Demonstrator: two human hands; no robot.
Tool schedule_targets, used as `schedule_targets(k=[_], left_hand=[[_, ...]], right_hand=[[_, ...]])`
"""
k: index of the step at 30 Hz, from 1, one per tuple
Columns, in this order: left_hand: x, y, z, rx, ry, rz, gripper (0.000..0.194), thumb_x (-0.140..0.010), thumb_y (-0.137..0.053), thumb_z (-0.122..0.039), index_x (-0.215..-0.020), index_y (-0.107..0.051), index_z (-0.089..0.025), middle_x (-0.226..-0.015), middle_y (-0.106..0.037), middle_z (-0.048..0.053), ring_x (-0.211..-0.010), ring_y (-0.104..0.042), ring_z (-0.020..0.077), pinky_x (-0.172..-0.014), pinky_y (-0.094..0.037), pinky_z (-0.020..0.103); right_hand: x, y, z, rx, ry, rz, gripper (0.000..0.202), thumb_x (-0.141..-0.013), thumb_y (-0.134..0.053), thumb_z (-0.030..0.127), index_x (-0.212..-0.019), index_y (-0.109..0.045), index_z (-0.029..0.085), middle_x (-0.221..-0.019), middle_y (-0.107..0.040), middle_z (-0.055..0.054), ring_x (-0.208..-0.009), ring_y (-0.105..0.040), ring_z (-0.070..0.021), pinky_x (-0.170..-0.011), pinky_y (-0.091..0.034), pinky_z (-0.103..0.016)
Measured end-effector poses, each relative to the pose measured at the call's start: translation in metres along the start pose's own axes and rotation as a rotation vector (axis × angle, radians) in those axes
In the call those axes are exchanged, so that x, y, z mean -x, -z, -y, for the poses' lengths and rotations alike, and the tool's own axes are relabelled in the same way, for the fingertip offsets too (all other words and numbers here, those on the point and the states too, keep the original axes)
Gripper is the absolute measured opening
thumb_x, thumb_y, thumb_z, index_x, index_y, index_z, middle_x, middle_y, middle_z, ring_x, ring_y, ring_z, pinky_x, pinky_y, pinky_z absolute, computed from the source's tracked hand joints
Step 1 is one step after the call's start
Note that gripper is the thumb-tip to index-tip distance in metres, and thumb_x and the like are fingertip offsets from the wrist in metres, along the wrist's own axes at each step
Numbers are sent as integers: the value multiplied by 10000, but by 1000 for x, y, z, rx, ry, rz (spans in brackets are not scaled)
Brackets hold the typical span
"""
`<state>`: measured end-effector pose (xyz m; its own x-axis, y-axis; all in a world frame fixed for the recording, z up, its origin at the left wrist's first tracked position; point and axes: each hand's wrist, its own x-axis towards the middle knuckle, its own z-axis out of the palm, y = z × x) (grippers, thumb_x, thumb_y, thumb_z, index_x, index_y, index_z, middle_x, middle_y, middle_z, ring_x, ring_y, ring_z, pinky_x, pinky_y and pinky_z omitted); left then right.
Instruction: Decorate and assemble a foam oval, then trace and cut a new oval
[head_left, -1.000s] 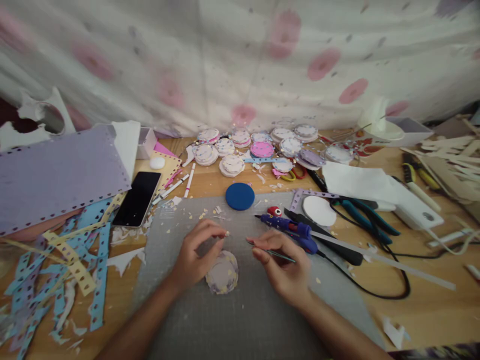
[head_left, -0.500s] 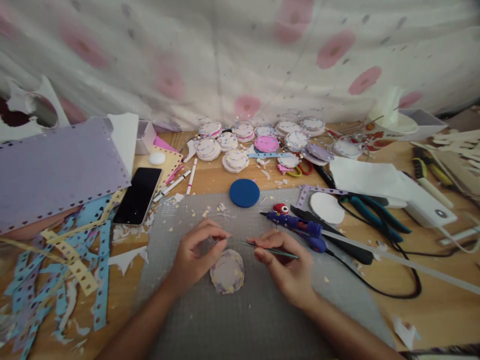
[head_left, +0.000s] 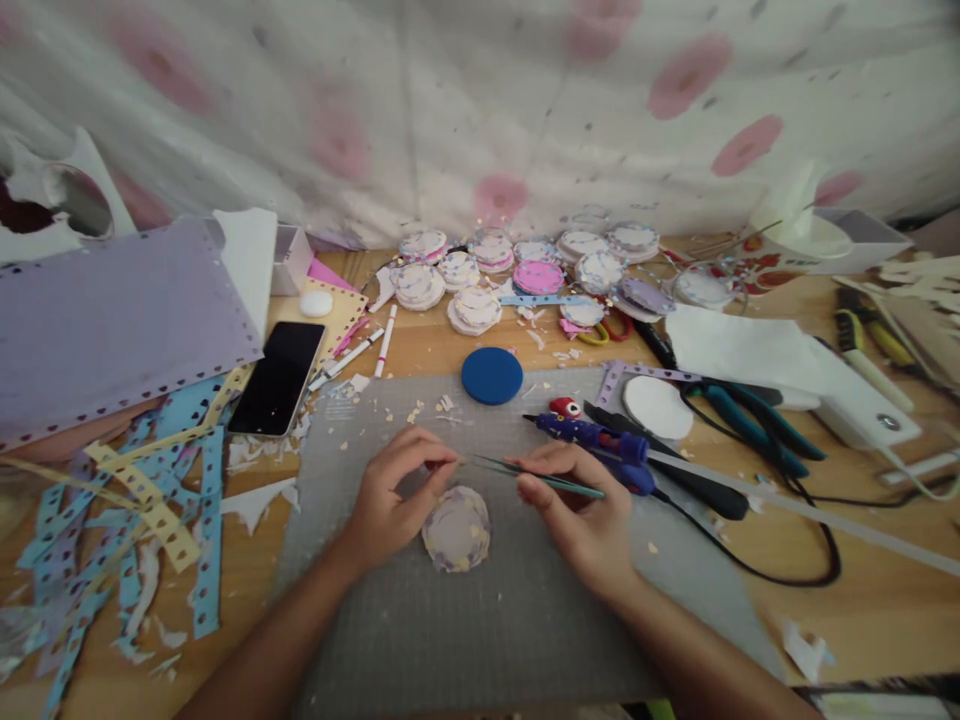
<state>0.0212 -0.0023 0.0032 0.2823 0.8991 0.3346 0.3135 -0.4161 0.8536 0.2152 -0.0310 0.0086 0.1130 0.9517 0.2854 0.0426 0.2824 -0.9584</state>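
Note:
My right hand [head_left: 577,505] holds green tweezers [head_left: 559,482], their tips pointing left toward my left hand. With thumb and fingertips pinched together, my left hand [head_left: 405,490] grips something too small to make out. Between and just below both hands, a round pale paper disc [head_left: 457,530] with a scalloped, speckled edge lies on the grey cutting mat [head_left: 480,640]. Beyond the hands sits a blue round disc [head_left: 491,376]. A blue glue gun [head_left: 592,436] rests just past my right hand.
Decorated paper discs [head_left: 538,277] line the back. A phone [head_left: 277,380], purple sheet [head_left: 120,325] and cut strips [head_left: 210,540] lie left. At right are a white disc [head_left: 658,407], teal-handled pliers [head_left: 761,430], a power bank [head_left: 862,400] and a black cable [head_left: 750,575].
The view has shifted slightly. The tweezers now show more clearly, with their tips parted, and my right hand is turned a little. Both hands stay over the mat.

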Motion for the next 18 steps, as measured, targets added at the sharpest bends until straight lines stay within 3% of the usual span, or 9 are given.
schedule_targets(k=[5, 10, 13, 18], left_hand=[[0, 0, 3, -57, -30, 13, 84, -856, -577, -155, -869, -652, -191, -805, -617, 41, -775, -590, 163, -693, -481, 281], [-5, 14, 16, -322, -98, -3, 84, -842, -579, -153, -836, -654, -190, -794, -631, 43, -782, -578, 177, -740, -450, 316], [-8, 24, 25, -429, -96, -61, 70, -838, -589, -187, -790, -640, -193, -763, -633, 33, -770, -573, 181, -749, -432, 324], [-11, 35, 34, -607, -73, -96, 206, -817, -630, -276, -633, -575, -203, -680, -593, 2, -727, -549, 180, -746, -386, 321]], right_hand=[[2, 0, -1, 29, 54, 26, 58, -805, -664, 159, -796, -646, 213, -749, -703, -37, -709, -678, -183, -618, -553, -291], [3, 2, -8, 104, 154, -1, 124, -806, -636, 95, -849, -635, 212, -801, -689, -49, -773, -677, -194, -674, -548, -321], [1, 1, -11, 187, 219, 20, 127, -803, -632, 86, -846, -632, 205, -805, -696, -62, -764, -682, -204, -659, -549, -328], [-6, -6, -12, 300, 289, 61, 119, -803, -635, 84, -846, -637, 196, -802, -713, -67, -731, -681, -183, -653, -539, -291]])
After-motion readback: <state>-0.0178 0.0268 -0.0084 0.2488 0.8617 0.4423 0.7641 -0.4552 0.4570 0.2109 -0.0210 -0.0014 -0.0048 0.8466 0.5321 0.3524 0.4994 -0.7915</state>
